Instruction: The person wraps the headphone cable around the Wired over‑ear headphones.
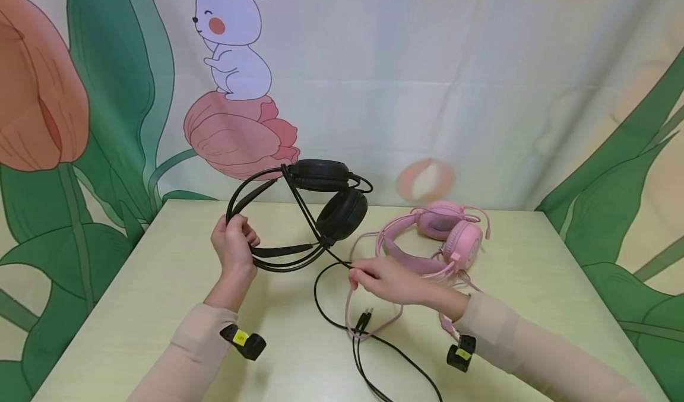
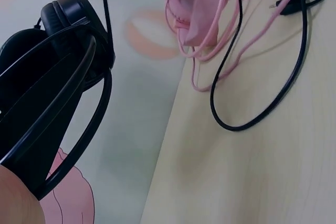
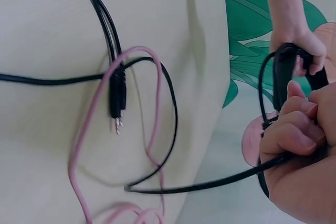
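My left hand (image 1: 233,244) grips a black headset (image 1: 342,215) by its headband, holding it up over the table with both ear cups towards the right. A stretch of its black cable (image 1: 299,197) runs across the open side between the cups. My right hand (image 1: 390,280) pinches that cable just below the lower cup; in the right wrist view its fingers (image 3: 296,132) curl round the cord. From there the cord loops down onto the table, where two black plugs (image 3: 117,103) with metal tips lie. In the left wrist view the headband (image 2: 42,108) fills the left side.
A pink headset (image 1: 464,244) lies on the table (image 1: 176,265) behind my right hand. Its pink cable (image 3: 79,145) crosses the black cord and plugs. A printed curtain (image 1: 363,81) hangs along the back edge. Small black cameras (image 1: 246,341) are strapped to both wrists.
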`<state>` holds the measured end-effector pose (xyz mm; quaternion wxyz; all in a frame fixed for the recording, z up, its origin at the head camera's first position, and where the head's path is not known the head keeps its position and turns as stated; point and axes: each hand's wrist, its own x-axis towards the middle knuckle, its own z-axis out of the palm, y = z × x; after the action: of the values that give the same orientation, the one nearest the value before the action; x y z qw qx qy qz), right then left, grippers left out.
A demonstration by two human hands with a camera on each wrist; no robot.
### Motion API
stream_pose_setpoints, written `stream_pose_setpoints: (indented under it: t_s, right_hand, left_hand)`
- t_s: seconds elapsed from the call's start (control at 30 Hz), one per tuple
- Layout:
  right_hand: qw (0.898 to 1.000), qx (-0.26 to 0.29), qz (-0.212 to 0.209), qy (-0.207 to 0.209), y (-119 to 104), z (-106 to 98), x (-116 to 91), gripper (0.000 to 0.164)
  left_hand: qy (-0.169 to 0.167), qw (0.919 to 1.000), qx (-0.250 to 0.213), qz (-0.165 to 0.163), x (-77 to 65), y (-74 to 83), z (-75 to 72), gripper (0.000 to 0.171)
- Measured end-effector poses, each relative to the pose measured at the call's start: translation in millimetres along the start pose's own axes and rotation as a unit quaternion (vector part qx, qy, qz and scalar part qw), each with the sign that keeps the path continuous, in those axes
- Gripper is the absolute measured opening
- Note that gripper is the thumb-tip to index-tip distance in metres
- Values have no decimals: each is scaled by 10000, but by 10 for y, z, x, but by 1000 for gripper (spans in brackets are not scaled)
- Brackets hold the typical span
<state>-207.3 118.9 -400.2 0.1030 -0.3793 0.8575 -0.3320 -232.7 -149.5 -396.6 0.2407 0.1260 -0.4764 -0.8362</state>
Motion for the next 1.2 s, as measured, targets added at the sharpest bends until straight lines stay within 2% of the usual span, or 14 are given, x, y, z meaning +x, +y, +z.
stream_pose_setpoints:
  t_s: [0.13, 0.27, 0.5, 0.57, 0.7, 0.87, 1.03, 1.2]
  right_hand:
    - [9992, -212, -329, 26, -43, -98, -19, 25]
    - [9983, -160, -559, 63, -110, -183, -23, 22]
    - [9943, -268, -956, 389, -207, -308, -11, 18]
    - [9930, -135, -1080, 450, -244, -356, -11, 17]
    - [9910, 217, -1212, 535, -367, -479, -22, 16]
    - [9886, 268, -1315, 682, -545, -650, -35, 15]
    - [9843, 207, -1536, 847, -605, -784, -38, 14]
    - [9772, 215, -1815, 1084, -569, -911, -10, 15]
  left_hand:
    - [135, 9998, 128, -2, 22, -11, -20, 21]
    - [276, 9993, 239, -23, 38, -22, -35, 20]
    - [546, 9973, 489, 55, 86, -59, -57, 17]
    - [588, 9964, 598, 120, 105, -74, -69, 16]
    - [733, 9902, 1161, 264, 151, -105, -118, 13]
    - [958, 9784, 1827, 126, 225, -167, -237, 13]
    - [999, 9797, 1734, -77, 242, -194, -307, 15]
    - [780, 9821, 1713, 4, 232, -186, -306, 13]
